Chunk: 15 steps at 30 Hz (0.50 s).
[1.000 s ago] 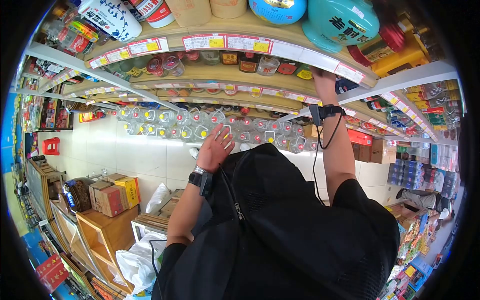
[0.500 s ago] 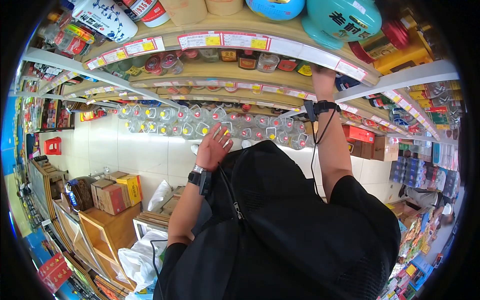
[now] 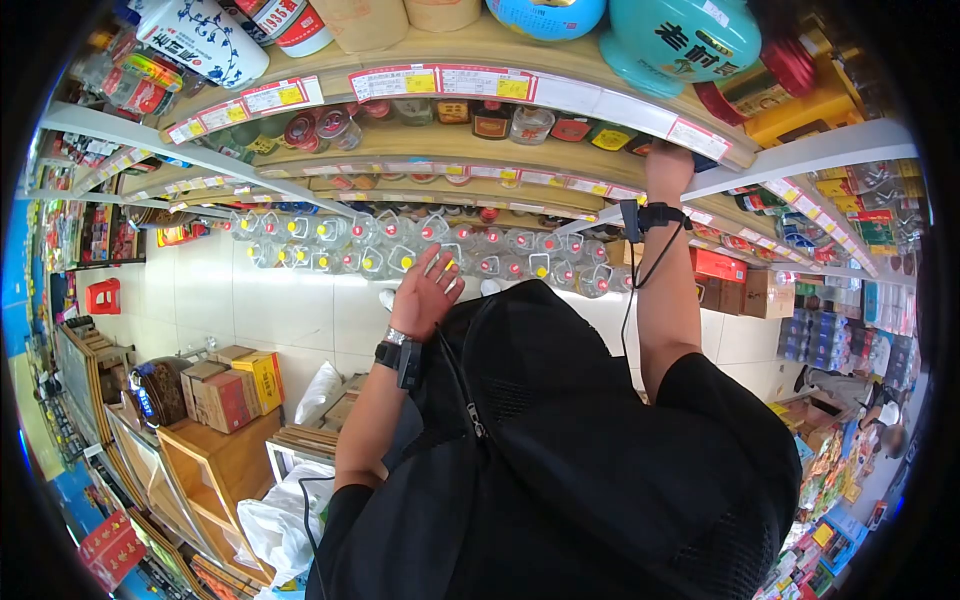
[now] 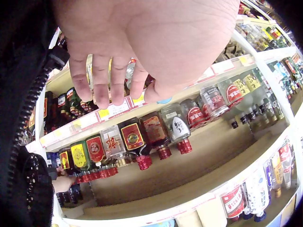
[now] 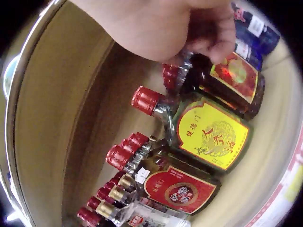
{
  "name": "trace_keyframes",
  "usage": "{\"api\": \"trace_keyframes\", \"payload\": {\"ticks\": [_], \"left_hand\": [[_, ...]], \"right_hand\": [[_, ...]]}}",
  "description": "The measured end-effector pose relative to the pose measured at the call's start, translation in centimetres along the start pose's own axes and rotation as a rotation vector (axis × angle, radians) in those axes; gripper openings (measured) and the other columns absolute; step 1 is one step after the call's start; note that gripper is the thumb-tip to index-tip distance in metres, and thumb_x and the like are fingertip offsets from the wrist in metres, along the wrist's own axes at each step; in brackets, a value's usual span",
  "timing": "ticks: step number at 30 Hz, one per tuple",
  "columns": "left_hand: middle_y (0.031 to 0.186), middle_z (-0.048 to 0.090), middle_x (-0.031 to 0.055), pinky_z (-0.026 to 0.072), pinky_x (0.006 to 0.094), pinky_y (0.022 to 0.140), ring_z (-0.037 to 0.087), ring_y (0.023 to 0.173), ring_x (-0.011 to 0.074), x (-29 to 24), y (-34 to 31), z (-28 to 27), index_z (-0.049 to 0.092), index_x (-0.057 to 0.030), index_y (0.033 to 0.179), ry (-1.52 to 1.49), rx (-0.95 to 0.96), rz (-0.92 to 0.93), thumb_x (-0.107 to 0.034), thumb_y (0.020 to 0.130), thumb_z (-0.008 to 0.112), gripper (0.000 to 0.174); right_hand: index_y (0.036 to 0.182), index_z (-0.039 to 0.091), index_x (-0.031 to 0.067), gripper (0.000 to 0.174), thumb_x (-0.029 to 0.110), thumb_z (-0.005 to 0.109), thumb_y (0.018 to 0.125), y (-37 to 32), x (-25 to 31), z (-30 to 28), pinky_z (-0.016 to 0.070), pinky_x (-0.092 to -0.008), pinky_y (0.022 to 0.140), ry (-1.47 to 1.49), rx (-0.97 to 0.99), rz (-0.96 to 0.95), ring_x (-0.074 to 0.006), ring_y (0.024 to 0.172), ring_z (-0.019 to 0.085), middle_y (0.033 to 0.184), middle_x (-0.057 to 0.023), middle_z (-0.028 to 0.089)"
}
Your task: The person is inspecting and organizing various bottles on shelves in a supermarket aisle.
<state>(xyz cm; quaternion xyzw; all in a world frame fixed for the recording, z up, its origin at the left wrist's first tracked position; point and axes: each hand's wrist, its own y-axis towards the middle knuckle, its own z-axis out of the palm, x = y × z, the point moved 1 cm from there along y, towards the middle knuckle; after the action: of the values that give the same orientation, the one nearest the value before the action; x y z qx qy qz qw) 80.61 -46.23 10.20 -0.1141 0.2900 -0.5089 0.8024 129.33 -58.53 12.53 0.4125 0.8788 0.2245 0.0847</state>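
My right hand reaches into the shelf below the top one, its fingertips hidden by the shelf edge in the head view. In the right wrist view its curled fingers grip a dark liquor bottle with an orange-red label, at the upper part. Beside that bottle stands a yellow-labelled bottle with a red cap, then a red-labelled bottle. My left hand is held in front of my body, palm up, fingers loosely extended, holding nothing.
Price tags line the shelf edge. Large jars, among them a teal jar, stand on the top shelf. Rows of clear jugs line the floor under the shelves. Behind at left are cartons and a wooden cabinet. A white upright borders the right hand.
My right hand has shifted slightly to the right along the shelf, and a dark bottle now shows beside the yellow-labelled one. The left hand has stayed about where it was.
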Motion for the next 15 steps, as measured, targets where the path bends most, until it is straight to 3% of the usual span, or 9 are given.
{"api": "trace_keyframes", "payload": {"ticks": [1, 2, 4, 8, 12, 14, 15], "left_hand": [[0.13, 0.054, 0.0062, 0.045, 0.0432, 0.102, 0.055, 0.114, 0.0219, 0.0, 0.0, 0.0, 0.042, -0.0126, 0.145, 0.0, 0.0, -0.002, -0.035, 0.101, 0.053, 0.05], [0.131, 0.053, 0.0063, 0.0449, 0.0433, 0.102, 0.055, 0.115, 0.0219, 0.0, 0.0, 0.0, 0.042, -0.0125, 0.145, -0.001, -0.001, -0.005, -0.035, 0.101, 0.053, 0.05], [0.131, 0.053, 0.0063, 0.0448, 0.0434, 0.102, 0.055, 0.115, 0.022, 0.1, 0.1, 0.2, 0.042, -0.0125, 0.145, -0.002, -0.001, -0.013, -0.035, 0.101, 0.054, 0.05], [0.131, 0.053, 0.0053, 0.0431, 0.043, 0.104, 0.054, 0.115, 0.0208, 0.0, 0.2, 0.4, 0.041, -0.0128, 0.146, 0.017, 0.025, -0.019, -0.033, 0.1, 0.053, 0.052], [0.134, 0.052, 0.0065, 0.0429, 0.0432, 0.105, 0.053, 0.118, 0.0215, 0.2, 0.4, 0.3, 0.041, -0.0126, 0.147, 0.049, 0.016, -0.034, -0.034, 0.101, 0.052, 0.052], [0.137, 0.05, 0.0073, 0.0424, 0.0441, 0.106, 0.052, 0.121, 0.0226, 0.3, 0.3, 0.5, 0.04, -0.0125, 0.147, 0.081, 0.007, -0.043, -0.035, 0.101, 0.052, 0.053], [0.139, 0.049, 0.0082, 0.0418, 0.045, 0.107, 0.051, 0.124, 0.0237, 0.4, 0.3, 0.7, 0.039, -0.0125, 0.148, 0.113, 0.0, -0.05, -0.035, 0.101, 0.052, 0.053]], "right_hand": [[0.097, 0.066, 0.0022, 0.018, 0.017, 0.061, 0.087, -0.3, 1.0, -1.7, 0.055, -0.0512, 0.071, -0.322, -0.052, -0.168, -0.0434, 0.073, 0.066, 0.086, -0.0187, 0.07], [0.097, 0.066, 0.0022, 0.018, 0.017, 0.061, 0.087, -0.6, 1.7, -2.9, 0.055, -0.0512, 0.071, -0.325, -0.05, -0.167, -0.0434, 0.073, 0.066, 0.086, -0.0187, 0.07], [0.1, 0.063, 0.0017, 0.025, 0.026, 0.062, 0.092, -1.2, 2.3, -4.8, 0.0537, -0.0513, 0.073, 0.226, -0.114, 0.151, -0.0464, 0.08, 0.066, 0.088, -0.0212, 0.07], [0.104, 0.06, -0.0001, 0.035, 0.031, 0.065, 0.089, -2.9, 2.8, -8.1, 0.0544, -0.0515, 0.068, 0.323, -0.077, 0.276, -0.0432, 0.081, 0.068, 0.089, -0.0228, 0.071], [0.098, 0.06, -0.0033, 0.041, 0.036, 0.067, 0.087, -3.6, 4.4, -13.5, 0.053, -0.0516, 0.072, 0.327, 0.015, 0.362, -0.0452, 0.08, 0.067, 0.082, -0.0259, 0.069], [0.1, 0.061, -0.0047, 0.044, 0.037, 0.069, 0.087, -3.9, 5.1, -14.3, 0.053, -0.0492, 0.069, 0.511, 0.216, 0.336, -0.045, 0.078, 0.067, 0.079, -0.0261, 0.068], [0.101, 0.062, -0.0065, 0.048, 0.039, 0.069, 0.087, -4.1, 5.8, -14.7, 0.053, -0.0452, 0.064, 0.596, 0.323, 0.325, -0.0385, 0.067, 0.069, 0.075, -0.0253, 0.067]]}}
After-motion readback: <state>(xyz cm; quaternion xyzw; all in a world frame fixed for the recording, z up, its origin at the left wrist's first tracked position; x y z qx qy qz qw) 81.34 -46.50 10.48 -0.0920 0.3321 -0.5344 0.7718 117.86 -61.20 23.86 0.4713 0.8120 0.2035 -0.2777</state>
